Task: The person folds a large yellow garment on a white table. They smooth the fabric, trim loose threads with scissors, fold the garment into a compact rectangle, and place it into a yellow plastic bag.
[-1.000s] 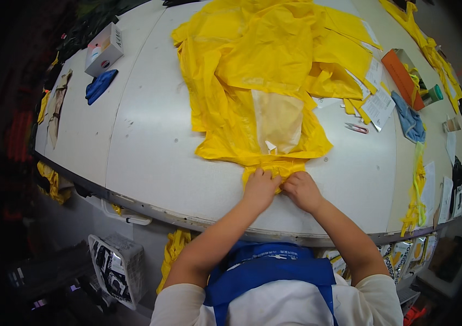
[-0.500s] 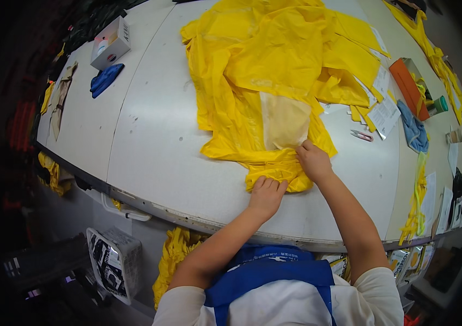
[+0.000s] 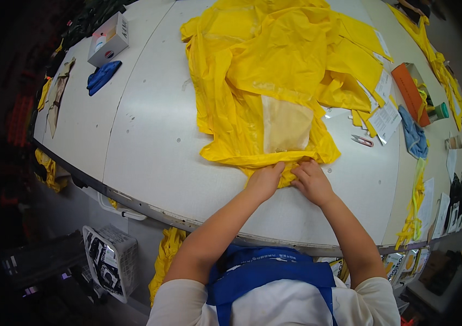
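Note:
A yellow raincoat [image 3: 280, 60] lies spread and crumpled over the table, with a pale, see-through panel [image 3: 286, 125] near its close end. At that end, both hands work on the gathered yellow edge. My left hand [image 3: 265, 181] is closed on the fabric, its fingertips partly tucked under a fold. Just to its right, my right hand [image 3: 312, 181] pinches the same edge between thumb and bent fingers. The fingertips of both hands are partly hidden by the bunched material.
Red-handled thread snips [image 3: 362, 141] lie right of the raincoat, near printed papers [image 3: 386, 122]. An orange box [image 3: 409, 92] and light-blue cloth [image 3: 413, 136] are farther right. At the left are a white box [image 3: 109, 41] and dark-blue cloth [image 3: 103, 77]. A white basket [image 3: 125, 261] stands below the table edge.
My left hand has moved up and slightly right onto the fold. My right hand has come down from the panel's corner, so the hands are closer together. The near flap is more tucked in.

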The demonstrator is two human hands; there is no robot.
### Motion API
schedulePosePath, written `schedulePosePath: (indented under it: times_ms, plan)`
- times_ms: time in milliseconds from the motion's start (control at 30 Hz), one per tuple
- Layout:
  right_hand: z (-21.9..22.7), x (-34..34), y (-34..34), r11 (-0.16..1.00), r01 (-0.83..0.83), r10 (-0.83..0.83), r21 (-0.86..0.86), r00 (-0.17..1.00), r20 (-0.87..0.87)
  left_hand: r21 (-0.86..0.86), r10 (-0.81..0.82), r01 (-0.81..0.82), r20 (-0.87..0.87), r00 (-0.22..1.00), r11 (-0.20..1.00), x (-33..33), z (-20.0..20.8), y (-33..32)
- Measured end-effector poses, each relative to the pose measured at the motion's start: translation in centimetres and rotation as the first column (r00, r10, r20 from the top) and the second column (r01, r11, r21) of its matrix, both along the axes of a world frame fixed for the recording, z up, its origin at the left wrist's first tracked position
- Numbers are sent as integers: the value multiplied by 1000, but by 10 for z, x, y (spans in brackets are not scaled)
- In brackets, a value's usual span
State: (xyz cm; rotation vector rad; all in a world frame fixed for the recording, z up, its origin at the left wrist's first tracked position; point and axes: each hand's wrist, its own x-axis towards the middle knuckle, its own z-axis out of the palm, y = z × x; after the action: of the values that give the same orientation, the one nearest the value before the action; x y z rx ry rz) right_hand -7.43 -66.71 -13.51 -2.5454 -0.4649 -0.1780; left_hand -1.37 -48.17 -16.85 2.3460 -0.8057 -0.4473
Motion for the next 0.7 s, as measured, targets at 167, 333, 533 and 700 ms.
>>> schedulePosePath:
  times_ms: [167,333,533,700]
  plan:
    - [-18,10,-8,989,44,-48,-143,998,-29,82,-38,27,138,990,996,17,14,10]
    - [-16,13,5,954,237,-248,-186,968,-37,17,-191,192,227,955,981,24,19,30]
    - [16,8,-2,880,207,-165,-428,977,134,171,-121,118,9,993,978,51,30,13]
    - [2,19,-18,886,155,-187,-438,982,-29,106,-112,84,301,947,991,56,7,20]
